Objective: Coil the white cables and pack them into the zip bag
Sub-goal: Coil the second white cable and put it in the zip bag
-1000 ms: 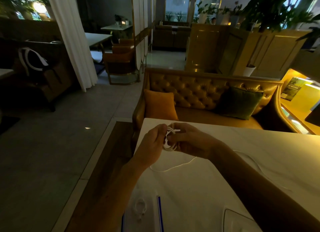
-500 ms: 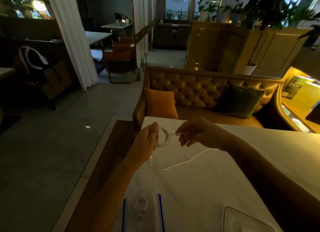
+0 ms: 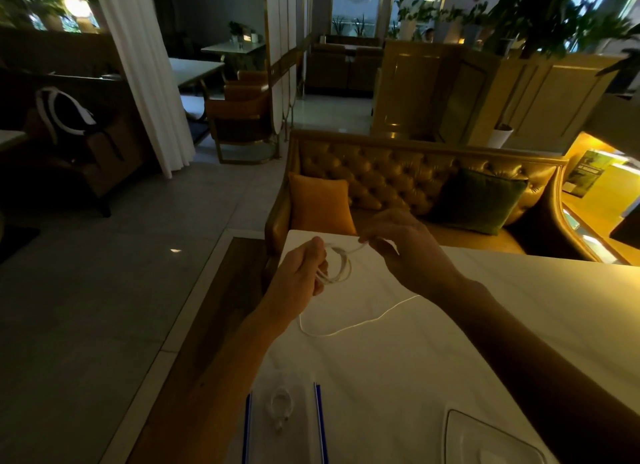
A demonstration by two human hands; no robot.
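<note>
Near left, the bag [image 3: 304, 443] is seen lying flat on the table [image 3: 415, 377], with one coiled cable [image 3: 281, 406] already inside it. Further up, the coil [image 3: 341, 267] is gripped by the left hand [image 3: 298, 280], fingers curled round its near side, and is held just above the table's far edge. And now the hands are parted: a second ago they were closed together over the coil, and the right hand [image 3: 401, 247] has since been drawn out to the right and lifted. A short run of cable is pinched between its thumb and fingertips and pulled nearly straight from the coil. Below, the slack [image 3: 349, 330] is left curving on the table, its far end hidden under the right forearm. A fresh length is judged to be drawn out for the next turn. The coiling is only part done, the slack is yet to be wound in, and the packing of this cable is not yet begun.
</note>
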